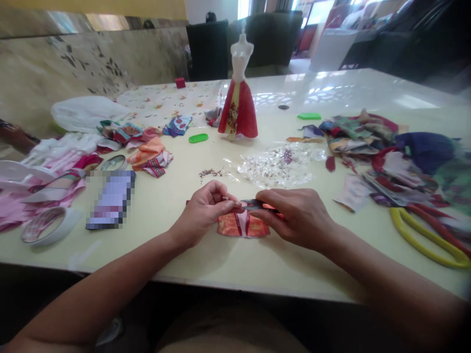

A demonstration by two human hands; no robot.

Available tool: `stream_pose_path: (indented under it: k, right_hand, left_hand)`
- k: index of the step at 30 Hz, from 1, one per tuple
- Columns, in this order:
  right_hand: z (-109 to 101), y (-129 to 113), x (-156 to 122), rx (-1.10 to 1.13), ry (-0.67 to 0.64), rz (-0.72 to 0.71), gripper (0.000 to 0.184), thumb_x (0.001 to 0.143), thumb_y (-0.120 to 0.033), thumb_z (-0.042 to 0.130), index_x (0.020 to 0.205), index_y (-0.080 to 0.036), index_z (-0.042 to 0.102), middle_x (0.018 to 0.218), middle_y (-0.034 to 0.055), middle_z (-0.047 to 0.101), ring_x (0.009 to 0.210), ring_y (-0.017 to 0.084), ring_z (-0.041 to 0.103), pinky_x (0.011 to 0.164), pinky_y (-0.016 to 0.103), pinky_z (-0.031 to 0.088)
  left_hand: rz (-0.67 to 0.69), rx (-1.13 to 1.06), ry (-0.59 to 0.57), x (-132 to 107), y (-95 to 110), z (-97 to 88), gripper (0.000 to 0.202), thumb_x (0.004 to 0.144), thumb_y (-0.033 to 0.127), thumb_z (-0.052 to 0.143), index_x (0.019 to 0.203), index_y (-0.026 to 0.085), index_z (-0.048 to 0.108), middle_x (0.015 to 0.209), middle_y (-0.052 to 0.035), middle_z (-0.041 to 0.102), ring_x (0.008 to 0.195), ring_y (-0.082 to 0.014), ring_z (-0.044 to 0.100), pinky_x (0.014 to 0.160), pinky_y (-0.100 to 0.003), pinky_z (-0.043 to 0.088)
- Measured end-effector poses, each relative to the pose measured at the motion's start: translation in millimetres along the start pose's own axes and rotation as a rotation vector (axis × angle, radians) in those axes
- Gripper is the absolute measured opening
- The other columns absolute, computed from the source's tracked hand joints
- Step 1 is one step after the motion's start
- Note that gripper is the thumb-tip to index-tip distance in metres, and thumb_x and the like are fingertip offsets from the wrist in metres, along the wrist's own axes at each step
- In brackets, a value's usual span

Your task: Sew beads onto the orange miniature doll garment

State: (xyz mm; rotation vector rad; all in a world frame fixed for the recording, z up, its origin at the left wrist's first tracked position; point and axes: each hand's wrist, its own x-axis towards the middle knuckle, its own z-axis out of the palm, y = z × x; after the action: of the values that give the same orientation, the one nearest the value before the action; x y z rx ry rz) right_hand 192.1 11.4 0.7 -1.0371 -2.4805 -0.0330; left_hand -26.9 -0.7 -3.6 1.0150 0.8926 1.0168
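Well, the left hand [204, 213] is pinching something too small to make out, while the right hand [294, 218] is pinching a dark fabric strip [253, 205] above an orange fabric piece [243, 226] lying on the pale table [110, 255]. A plastic bag of sequins [275, 166] is lying just ahead, a dress form [238, 93] is standing beyond it, and fabric scraps [360, 139] are spreading rightward.

Bare forearms [91, 289] and hands [294, 218], tan garment [228, 333] across the lap

You have bright daylight from the window [245, 7], glare on the tabletop [324, 95], soft shadow below your left hand [202, 213] and right hand [296, 218], and blurred, bent edges.
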Motion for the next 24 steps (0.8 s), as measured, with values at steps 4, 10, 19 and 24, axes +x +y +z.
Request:
stream_pose_path:
  k: [4,10,19,24]
  right_hand:
    - [0.7,-1.4,-0.5,-0.015,0.003,-0.006,0.035,0.095,-0.047,0.043,0.088,-0.018,0.062,0.067,0.0003,0.062,0.056,0.010,0.051,0.052,0.027,0.020]
    - [2.1,-5.1,-1.2,-0.060,0.008,-0.039,0.035,0.096,-0.047,0.043,0.086,-0.019,0.063,0.066,-0.0003,0.063,0.054,0.010,0.048,0.052,0.028,0.018]
    - [3.3,-9.8,-0.7,-0.232,0.045,-0.109,0.035,0.096,-0.043,0.043,0.077,-0.020,0.062,0.056,-0.0025,0.053,0.047,0.009,0.035,0.049,0.029,0.012]
    - [-2.4,-11.9,1.5,-0.319,0.050,-0.148,0.034,0.097,-0.037,0.043,0.072,-0.020,0.059,0.053,-0.0025,0.048,0.046,0.010,0.028,0.049,0.029,0.010]
  left_hand:
    - [0.006,0.006,0.007,0.6,-0.7,-0.2,0.026,0.077,0.017,0.073,0.082,0.016,0.047,0.081,-0.0003,0.069,0.077,-0.0130,0.070,0.076,-0.025,0.055]
    - [-0.012,0.058,0.035,0.6,0.7,2.5,0.028,0.074,0.014,0.073,0.079,0.016,0.045,0.078,0.0006,0.068,0.070,-0.0131,0.071,0.068,-0.023,0.054]
    - [-0.019,0.109,0.009,-1.3,-0.9,5.0,0.027,0.077,0.014,0.069,0.078,0.017,0.043,0.067,0.0027,0.065,0.066,-0.0133,0.071,0.064,-0.022,0.053]
    - [-0.028,0.095,0.025,-0.4,-2.7,4.1,0.027,0.077,0.015,0.070,0.078,0.017,0.043,0.067,0.0022,0.065,0.066,-0.0137,0.071,0.065,-0.023,0.055]
